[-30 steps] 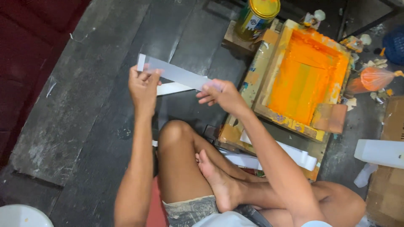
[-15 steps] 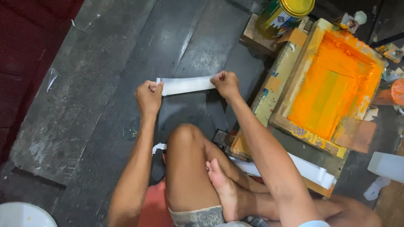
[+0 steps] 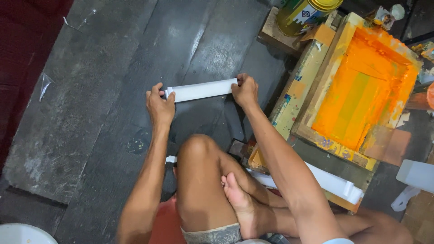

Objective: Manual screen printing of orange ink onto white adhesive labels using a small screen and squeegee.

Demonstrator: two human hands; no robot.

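Left hand (image 3: 159, 105) and right hand (image 3: 244, 89) each pinch an end of the white strip (image 3: 200, 90), low over the dark floor (image 3: 90, 113). Risk: strip picks up floor grit, or smears against the orange-inked screen frame (image 3: 361, 90) nearby.

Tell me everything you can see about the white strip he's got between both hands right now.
The white strip is a long, narrow, flat band, plain white, looking like paper or thin plastic. It lies nearly level, low over the dark plank floor, tilted slightly up toward the right. The left hand pinches its left end, where the corner looks a little notched or curled; the right hand grips its right end. It looks straight and stretched taut. I cannot tell whether its underside touches the floor.
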